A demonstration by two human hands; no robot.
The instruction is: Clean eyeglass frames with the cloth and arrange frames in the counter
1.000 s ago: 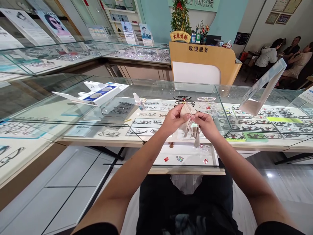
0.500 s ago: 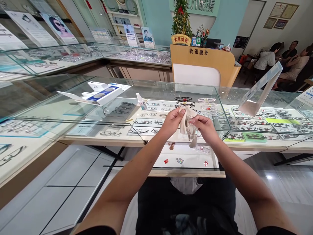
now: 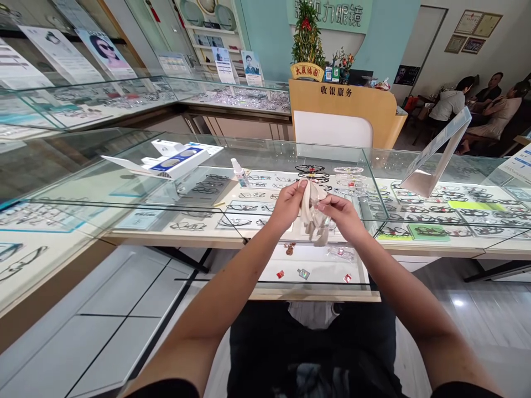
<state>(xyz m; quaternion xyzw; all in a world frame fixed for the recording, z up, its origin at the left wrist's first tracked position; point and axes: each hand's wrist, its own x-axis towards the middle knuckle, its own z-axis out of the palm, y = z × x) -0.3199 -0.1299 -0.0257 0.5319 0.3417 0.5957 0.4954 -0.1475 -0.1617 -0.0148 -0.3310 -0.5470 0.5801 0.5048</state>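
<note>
A crumpled beige cleaning cloth (image 3: 311, 213) is held up between my two hands, above the glass counter's front edge. My left hand (image 3: 289, 204) pinches it from the left, thumb on top. From the other side my right hand (image 3: 340, 214) has its fingers closed at the cloth's right edge. Something clear and shiny shows in the folds by the right fingertips; the cloth hides most of it. Beneath the hands is a pulled-out white drawer (image 3: 323, 276) with small tags and a pink-marked clear packet (image 3: 341, 253).
The glass display case (image 3: 265, 221) holds rows of spectacle frames. On its top stand a white spray bottle (image 3: 239, 174), an opened white-and-blue box (image 3: 174, 160) and a folded sign (image 3: 435, 155). A wooden cashier desk (image 3: 344, 99) is behind. Several people sit at the far right.
My hands have shifted slightly left, and the cloth is bunched differently, its hanging end gathered closer to my right fingers. Both hands keep their grip.
</note>
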